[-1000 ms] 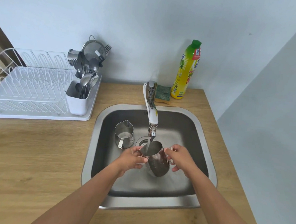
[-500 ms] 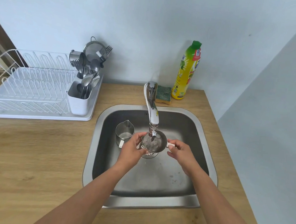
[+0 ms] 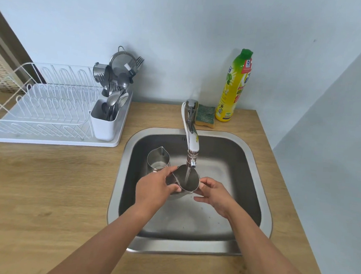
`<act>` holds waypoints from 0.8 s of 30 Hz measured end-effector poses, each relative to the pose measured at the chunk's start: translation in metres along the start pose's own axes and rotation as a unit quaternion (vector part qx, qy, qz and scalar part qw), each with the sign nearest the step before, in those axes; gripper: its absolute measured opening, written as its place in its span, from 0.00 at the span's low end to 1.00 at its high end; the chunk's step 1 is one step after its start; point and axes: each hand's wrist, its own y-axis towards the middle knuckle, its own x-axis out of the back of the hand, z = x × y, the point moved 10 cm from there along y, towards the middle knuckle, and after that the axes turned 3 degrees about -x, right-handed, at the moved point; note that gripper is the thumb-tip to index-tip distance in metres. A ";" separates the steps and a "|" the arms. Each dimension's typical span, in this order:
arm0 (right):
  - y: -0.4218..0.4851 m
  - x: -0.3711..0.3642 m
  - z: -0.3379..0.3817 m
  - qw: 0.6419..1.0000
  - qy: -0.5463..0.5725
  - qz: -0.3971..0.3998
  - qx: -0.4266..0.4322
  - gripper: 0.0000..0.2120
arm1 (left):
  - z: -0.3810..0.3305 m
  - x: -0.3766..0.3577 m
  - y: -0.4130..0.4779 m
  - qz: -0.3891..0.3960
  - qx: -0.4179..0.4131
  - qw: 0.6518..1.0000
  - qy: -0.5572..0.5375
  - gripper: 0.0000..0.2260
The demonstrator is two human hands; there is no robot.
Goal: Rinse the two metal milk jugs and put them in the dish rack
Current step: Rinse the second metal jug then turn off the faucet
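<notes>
I hold one metal milk jug (image 3: 187, 179) under the running tap (image 3: 190, 146), its mouth tilted towards me, and water streams into it. My left hand (image 3: 155, 187) grips its left side, while my right hand (image 3: 213, 193) holds its right side where the handle is. The second metal milk jug (image 3: 158, 159) stands upright on the sink floor, just left of the held one, spout pointing away. The white dish rack (image 3: 47, 108) sits on the counter at the left with its plate slots bare.
The steel sink (image 3: 255, 185) is set into a wooden counter (image 3: 43, 191). A white cutlery holder (image 3: 105, 123) with spoons and forks stands at the rack's right end. A green sponge (image 3: 205, 118) and a yellow dish soap bottle (image 3: 235, 87) stand behind the tap.
The held jug rose from low in the sink to just below the spout, then tilted so its mouth faces me. Both hands shifted with it. The other jug stayed put.
</notes>
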 end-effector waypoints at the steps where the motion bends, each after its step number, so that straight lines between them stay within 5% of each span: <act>1: -0.001 -0.001 -0.002 1.000 -0.001 0.002 -0.007 0.05 | 0.000 0.001 -0.002 -0.002 0.004 1.000 0.009 0.26; 6: -0.009 -0.005 -0.007 0.998 -0.050 -0.009 -0.031 0.07 | 0.013 -0.004 -0.006 0.034 0.055 0.998 0.015 0.28; 9: -0.015 0.001 0.001 0.990 -0.136 -0.034 -0.027 0.07 | 0.032 -0.020 -0.009 0.080 0.111 0.987 -0.084 0.30; 18: -0.029 0.032 0.051 0.904 -0.402 -0.141 -0.010 0.09 | 0.031 -0.084 -0.030 0.194 0.230 0.836 -0.459 0.23; 24: -0.044 0.041 0.074 0.875 -0.443 -0.193 0.023 0.09 | 0.014 -0.090 -0.019 0.170 0.195 0.847 -0.463 0.24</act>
